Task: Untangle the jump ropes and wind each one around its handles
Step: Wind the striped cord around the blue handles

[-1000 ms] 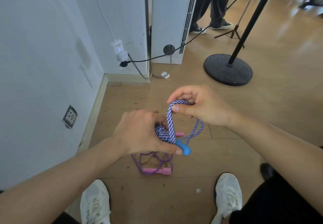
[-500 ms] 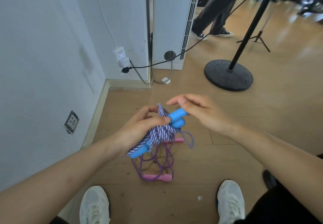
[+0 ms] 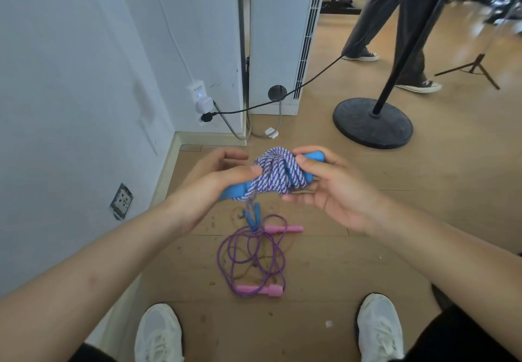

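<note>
The braided jump rope (image 3: 278,174), wound on its blue handles (image 3: 316,155), is held in mid-air. At its nine o'clock the left hand (image 3: 214,183) pinches it under the thumb. At three o'clock the right hand (image 3: 336,192) clamps it between thumb and fingers. At six o'clock a pink-handled purple jump rope (image 3: 260,289) lies on the wooden floor (image 3: 367,248).

Both hands, left hand (image 3: 217,181) and right hand (image 3: 336,189), grip the wound blue-handled rope (image 3: 278,174) above the purple rope (image 3: 254,257) lying on the floor (image 3: 367,263).
</note>
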